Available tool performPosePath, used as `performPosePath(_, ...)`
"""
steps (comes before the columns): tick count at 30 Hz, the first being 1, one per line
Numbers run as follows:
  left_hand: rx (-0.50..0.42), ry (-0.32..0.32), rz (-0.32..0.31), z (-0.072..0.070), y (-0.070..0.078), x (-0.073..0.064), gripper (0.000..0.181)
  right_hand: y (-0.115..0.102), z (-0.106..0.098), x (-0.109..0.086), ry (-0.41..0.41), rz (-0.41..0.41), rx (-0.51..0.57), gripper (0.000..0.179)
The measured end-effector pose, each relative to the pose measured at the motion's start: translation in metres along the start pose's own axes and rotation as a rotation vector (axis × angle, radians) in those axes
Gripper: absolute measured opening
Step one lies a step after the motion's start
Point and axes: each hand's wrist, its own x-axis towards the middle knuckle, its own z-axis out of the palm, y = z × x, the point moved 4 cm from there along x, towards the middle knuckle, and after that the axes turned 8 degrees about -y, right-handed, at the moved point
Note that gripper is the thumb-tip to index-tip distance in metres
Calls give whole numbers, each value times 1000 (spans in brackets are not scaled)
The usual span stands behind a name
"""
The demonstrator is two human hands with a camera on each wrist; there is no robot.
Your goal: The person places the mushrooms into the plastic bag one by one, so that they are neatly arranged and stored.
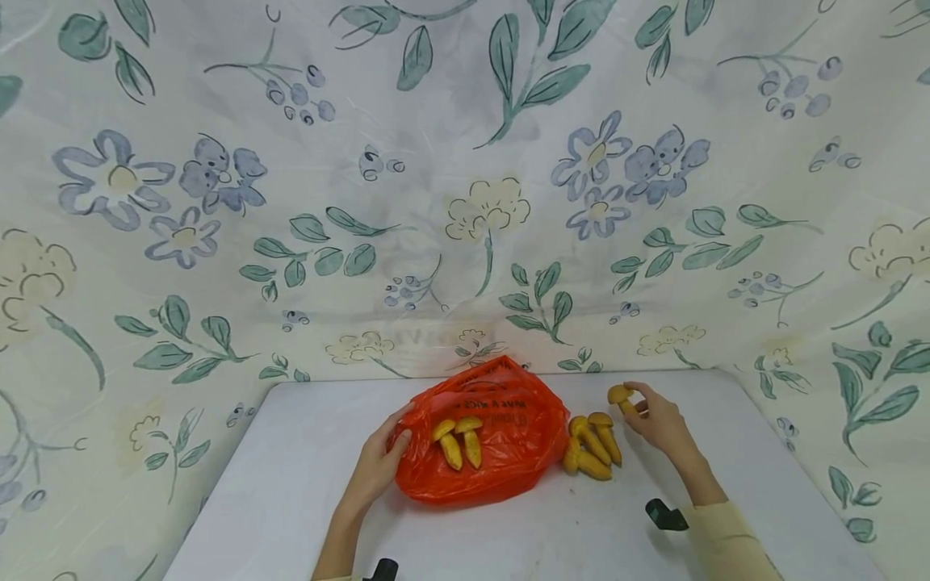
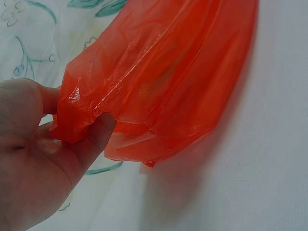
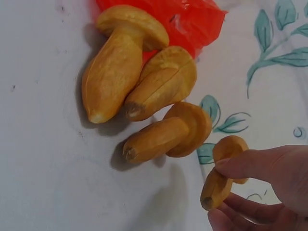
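Yellow-brown mushroom [image 1: 620, 395]: likely light, firm; pinched near stem-cap joint, a sound hold, by right hand [image 1: 664, 426], over desk [image 1: 501, 541], beside three loose mushrooms [image 1: 594, 443]. Red plastic bag [image 1: 516, 464]: thin, limp, probably slippery; left edge gripped by left hand [image 1: 379, 461]. Far desk edge close; room nearer the person.

The head view looks forward and down from farthest back; the wrist views face the work up close, sharing the red bag [image 1: 512, 448], upper center in the left, top in the right.
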Motion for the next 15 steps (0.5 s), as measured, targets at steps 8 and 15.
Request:
performPosePath(8, 0, 0, 6, -1, -1, 0, 47, -9, 0, 2, 3, -19, 28, 54)
performPosePath(15, -3, -3, 6, 0, -1, 1, 47, -19, -2, 3, 0, -34, 25, 54)
